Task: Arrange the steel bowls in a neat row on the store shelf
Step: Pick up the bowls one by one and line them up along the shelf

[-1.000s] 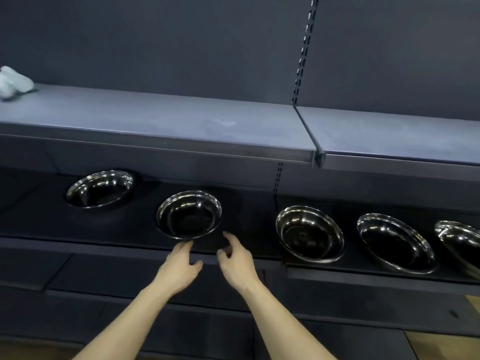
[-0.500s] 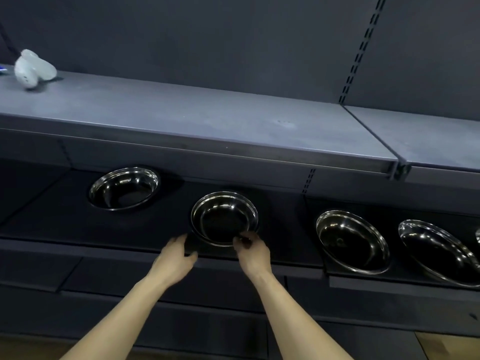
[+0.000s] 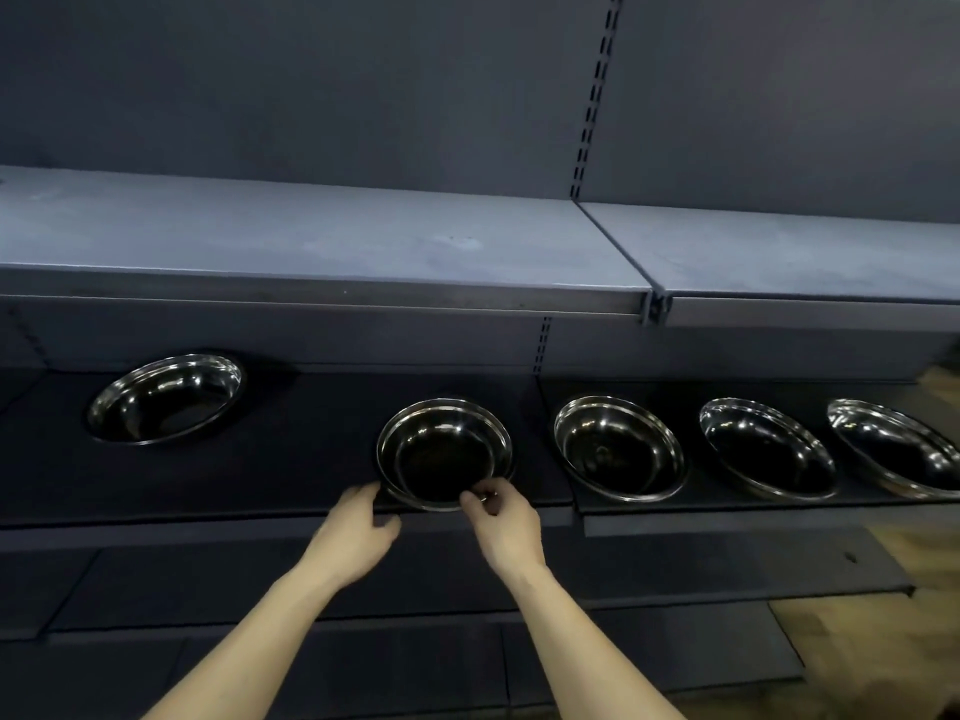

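A person's right hand point(image 3: 506, 522) pinches the near rim of a steel bowl point(image 3: 445, 453) on a dark store shelf point(image 3: 291, 459), thumb and fingertips closed on the metal edge at the bowl's front right. The left hand point(image 3: 353, 537) sits just beside the bowl's front left, fingers loosely curled and holding nothing, its fingertips close to the rim; whether they touch it cannot be told. The held bowl stands at the shelf's front edge, near the seam between two shelf sections. To its right, three more bowls line the next section: the second bowl point(image 3: 621, 448), the third bowl point(image 3: 768, 448) and the fourth bowl point(image 3: 896, 448), which is cut off by the frame's right edge. All three tilt toward the viewer. Well apart on the left, a fifth bowl point(image 3: 166, 397) rests farther back on the shelf, out of line with the others. Above runs a grey upper shelf point(image 3: 322, 236), backed by a dark panel with slotted uprights.
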Motion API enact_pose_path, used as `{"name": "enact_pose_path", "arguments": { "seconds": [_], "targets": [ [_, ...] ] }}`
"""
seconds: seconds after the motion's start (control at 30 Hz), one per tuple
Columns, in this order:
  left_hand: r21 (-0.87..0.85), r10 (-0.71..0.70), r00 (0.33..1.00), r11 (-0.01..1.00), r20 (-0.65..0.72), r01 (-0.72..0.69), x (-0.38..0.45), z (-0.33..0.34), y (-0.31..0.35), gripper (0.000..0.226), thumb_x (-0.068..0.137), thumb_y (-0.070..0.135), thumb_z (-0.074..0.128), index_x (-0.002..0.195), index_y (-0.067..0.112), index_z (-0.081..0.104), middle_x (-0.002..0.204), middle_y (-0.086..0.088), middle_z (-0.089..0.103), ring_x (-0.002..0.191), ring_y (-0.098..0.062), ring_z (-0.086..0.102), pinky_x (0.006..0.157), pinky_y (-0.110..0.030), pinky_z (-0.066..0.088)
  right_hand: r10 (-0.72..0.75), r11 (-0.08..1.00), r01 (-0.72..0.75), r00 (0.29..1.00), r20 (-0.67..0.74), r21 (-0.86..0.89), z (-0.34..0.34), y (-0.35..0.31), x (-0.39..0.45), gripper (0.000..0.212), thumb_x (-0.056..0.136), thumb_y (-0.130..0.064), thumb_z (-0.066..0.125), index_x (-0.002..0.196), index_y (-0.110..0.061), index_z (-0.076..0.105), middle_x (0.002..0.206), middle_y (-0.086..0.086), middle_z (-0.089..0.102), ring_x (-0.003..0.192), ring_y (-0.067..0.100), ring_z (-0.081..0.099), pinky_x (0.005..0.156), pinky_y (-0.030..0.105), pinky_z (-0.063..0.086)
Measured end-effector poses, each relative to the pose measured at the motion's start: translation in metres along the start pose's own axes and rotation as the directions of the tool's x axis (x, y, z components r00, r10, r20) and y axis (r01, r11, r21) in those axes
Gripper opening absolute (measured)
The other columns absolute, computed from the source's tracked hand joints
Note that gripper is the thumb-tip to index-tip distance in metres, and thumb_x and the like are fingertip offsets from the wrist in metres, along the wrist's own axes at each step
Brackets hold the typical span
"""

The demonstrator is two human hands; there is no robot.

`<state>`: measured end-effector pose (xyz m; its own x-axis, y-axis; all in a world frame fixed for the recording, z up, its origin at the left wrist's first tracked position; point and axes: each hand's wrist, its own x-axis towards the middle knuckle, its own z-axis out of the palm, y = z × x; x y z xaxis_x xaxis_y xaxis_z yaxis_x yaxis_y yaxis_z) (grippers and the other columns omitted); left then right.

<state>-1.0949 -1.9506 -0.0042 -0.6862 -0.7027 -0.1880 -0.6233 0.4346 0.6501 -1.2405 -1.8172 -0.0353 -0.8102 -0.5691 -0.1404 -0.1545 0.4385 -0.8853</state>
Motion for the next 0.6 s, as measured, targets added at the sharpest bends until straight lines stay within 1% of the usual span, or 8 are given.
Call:
{"name": "enact_pose_path", "arguments": {
  "seconds": [0.07, 0.13, 0.23, 0.47, 0.53, 0.6],
  "targets": [
    [0.004, 0.011, 1.000, 1.000, 0.004, -0.011, -0.004, 0.007, 0.006, 0.064, 0.095, 0.032, 0.058, 0.152, 0.019, 0.032, 0.153, -0.005, 0.036, 0.136, -0.021, 0.043, 0.101, -0.027, 0.038, 0.003, 1.000, -0.003, 1.000, -0.014, 0.008, -0.007, 0.005, -0.003, 0.029, 0.096, -0.043, 0.064, 0.119, -0.025, 0.067, 0.098, -0.008, 0.070, 0.089, 0.005, 0.065, 0.066, 0.013, 0.045],
    [0.008, 0.014, 1.000, 1.000, 0.011, -0.014, -0.007, 0.011, 0.008, 0.066, 0.095, 0.032, 0.057, 0.153, 0.018, 0.029, 0.156, -0.004, 0.033, 0.139, -0.020, 0.040, 0.106, -0.028, 0.037, 0.004, 1.000, -0.003, 1.000, -0.027, 0.016, -0.012, 0.009, -0.005, 0.030, 0.096, -0.043, 0.064, 0.120, -0.025, 0.066, 0.096, -0.007, 0.070, 0.089, 0.005, 0.066, 0.067, 0.014, 0.046],
    [0.018, 0.014, 1.000, 1.000, 0.011, -0.014, -0.012, 0.014, 0.011, 0.067, 0.095, 0.032, 0.057, 0.154, 0.016, 0.029, 0.157, -0.004, 0.031, 0.142, -0.019, 0.036, 0.111, -0.029, 0.034, 0.002, 1.000, -0.001, 0.999, -0.042, 0.029, -0.016, 0.013, -0.006, 0.030, 0.097, -0.043, 0.064, 0.120, -0.024, 0.066, 0.095, -0.007, 0.071, 0.087, 0.005, 0.066, 0.066, 0.014, 0.045],
    [0.043, 0.015, 1.000, 0.999, 0.000, -0.015, -0.022, 0.017, 0.016, 0.066, 0.094, 0.033, 0.058, 0.152, 0.014, 0.032, 0.158, -0.004, 0.031, 0.141, -0.018, 0.037, 0.111, -0.028, 0.034, -0.007, 0.999, 0.010, 0.997, -0.073, 0.044, -0.018, 0.013, -0.003, 0.030, 0.097, -0.042, 0.064, 0.121, -0.023, 0.067, 0.099, -0.009, 0.070, 0.088, 0.005, 0.065, 0.063, 0.012, 0.042],
    [0.048, 0.019, 1.000, 0.999, -0.002, -0.019, -0.025, 0.018, 0.020, 0.067, 0.094, 0.033, 0.058, 0.153, 0.014, 0.031, 0.158, -0.003, 0.030, 0.141, -0.018, 0.037, 0.111, -0.027, 0.033, -0.013, 0.998, 0.018, 0.997, -0.073, 0.058, -0.019, 0.012, -0.003, 0.031, 0.098, -0.039, 0.063, 0.123, -0.022, 0.066, 0.102, -0.007, 0.070, 0.091, 0.007, 0.064, 0.064, 0.009, 0.041],
    [0.060, 0.016, 1.000, 0.998, -0.010, -0.015, -0.027, 0.018, 0.022, 0.067, 0.095, 0.033, 0.057, 0.153, 0.014, 0.030, 0.159, -0.003, 0.029, 0.142, -0.018, 0.036, 0.111, -0.027, 0.033, -0.017, 0.997, 0.021, 0.998, -0.055, 0.068, -0.020, 0.011, -0.001, 0.029, 0.099, -0.035, 0.063, 0.123, -0.020, 0.066, 0.099, -0.008, 0.068, 0.087, 0.004, 0.061, 0.064, 0.007, 0.040]
  ]
}}
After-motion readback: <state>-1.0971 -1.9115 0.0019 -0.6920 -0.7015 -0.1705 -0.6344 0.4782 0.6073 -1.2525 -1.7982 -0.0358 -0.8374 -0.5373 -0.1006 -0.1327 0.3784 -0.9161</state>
